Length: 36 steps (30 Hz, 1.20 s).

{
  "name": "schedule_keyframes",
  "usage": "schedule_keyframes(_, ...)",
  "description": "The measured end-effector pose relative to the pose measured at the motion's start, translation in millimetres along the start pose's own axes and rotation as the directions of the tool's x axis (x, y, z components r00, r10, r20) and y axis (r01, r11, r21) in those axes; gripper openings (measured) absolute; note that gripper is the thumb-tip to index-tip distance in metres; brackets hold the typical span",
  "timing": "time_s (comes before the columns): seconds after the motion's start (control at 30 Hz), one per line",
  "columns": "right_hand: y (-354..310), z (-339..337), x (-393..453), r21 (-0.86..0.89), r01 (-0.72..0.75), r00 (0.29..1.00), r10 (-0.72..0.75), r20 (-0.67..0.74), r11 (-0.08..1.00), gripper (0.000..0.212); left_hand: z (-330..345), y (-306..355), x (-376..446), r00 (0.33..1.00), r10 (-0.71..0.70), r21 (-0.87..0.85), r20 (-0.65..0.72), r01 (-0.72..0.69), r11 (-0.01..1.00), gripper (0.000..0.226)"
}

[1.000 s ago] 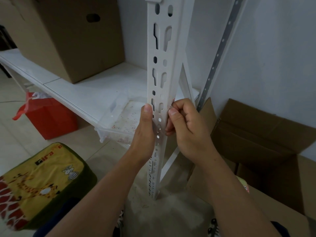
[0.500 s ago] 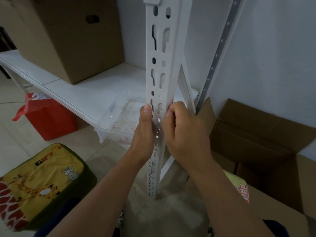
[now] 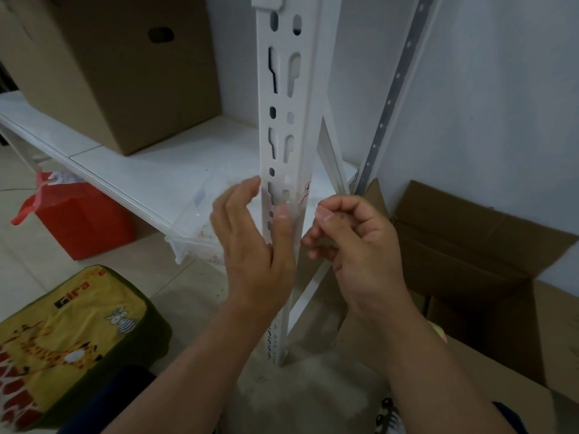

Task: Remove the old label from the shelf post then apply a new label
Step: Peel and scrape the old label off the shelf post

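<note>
The white slotted shelf post [image 3: 291, 89] stands upright in the middle. A pale label with red print [image 3: 305, 193] wraps its right edge at hand height. My left hand [image 3: 253, 255] is at the post's left side; its thumb presses flat on the post's front face just below the label, and its fingers are straight and blurred, off the metal. My right hand [image 3: 360, 245] hovers just right of the post without touching it. Its fingers are curled with the thumb against the forefinger, and nothing shows between them.
A big cardboard box [image 3: 109, 73] sits on the white shelf board [image 3: 156, 170], with a clear plastic tray [image 3: 200, 227] at the board's edge. A red bag [image 3: 81, 220] and a yellow giraffe cushion [image 3: 62, 339] are on the floor at left. An open carton [image 3: 485, 261] lies at right.
My right hand has let go of the post and pulled back to the right. My left hand's fingers have lifted off the post's side, leaving only the thumb pressing.
</note>
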State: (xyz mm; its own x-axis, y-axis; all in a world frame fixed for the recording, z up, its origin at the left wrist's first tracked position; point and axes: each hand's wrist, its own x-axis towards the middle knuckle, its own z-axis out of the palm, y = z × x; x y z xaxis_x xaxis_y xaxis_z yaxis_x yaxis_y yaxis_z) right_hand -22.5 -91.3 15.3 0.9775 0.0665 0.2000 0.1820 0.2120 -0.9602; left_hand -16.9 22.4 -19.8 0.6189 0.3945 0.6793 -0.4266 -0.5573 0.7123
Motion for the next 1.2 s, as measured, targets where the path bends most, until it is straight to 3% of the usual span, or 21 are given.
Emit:
schedule_keyframes(0.07, -2, -2, 0, 0.053, -0.032, 0.999, 0.031, 0.031, 0.998, 0.01, -4, 6, -4, 0.988, 0.157, 0.009, 0.008, -0.157, 0.987, 0.028)
schedule_keyframes(0.13, -4, -4, 0, 0.085, -0.045, 0.997, 0.039, 0.072, 0.995, 0.018, -6, 9, -8, 0.974, 0.212, -0.062, 0.086, -0.207, 0.976, 0.023)
schedule_keyframes(0.4, -1, -17, 1, 0.175, -0.159, 0.969, 0.119, 0.215, 0.972, 0.015, -12, 17, -3, 0.935, 0.206, -0.327, 0.289, -0.106, 0.939, 0.026)
schedule_keyframes(0.63, 4, -22, 5, 0.259, -0.21, 0.953, 0.138, 0.27, 0.943, 0.014, -16, 25, -4, 0.924, 0.027, -0.486, 0.382, 0.176, 0.856, 0.017)
schedule_keyframes(0.83, 5, -20, 4, 0.268, -0.222, 0.957, 0.157, 0.245, 0.937, 0.013, -15, 28, -4, 0.907, -0.07, -0.56, 0.416, 0.316, 0.766, 0.008)
schedule_keyframes(0.97, 4, -20, 2, 0.241, -0.224, 0.953, 0.161, 0.256, 0.944, 0.014, -13, 27, -5, 0.892, -0.085, -0.553, 0.444, 0.347, 0.757, 0.018)
schedule_keyframes(1.07, 5, -19, 1, 0.232, -0.243, 0.942, 0.172, 0.288, 0.942, 0.027, -11, 28, -7, 0.876, -0.142, -0.533, 0.46, 0.401, 0.745, 0.029)
schedule_keyframes(1.2, 5, -20, 1, 0.244, -0.261, 0.944, 0.194, 0.267, 0.934, 0.022, -13, 23, -5, 0.915, -0.155, -0.403, 0.373, 0.31, 0.861, 0.049)
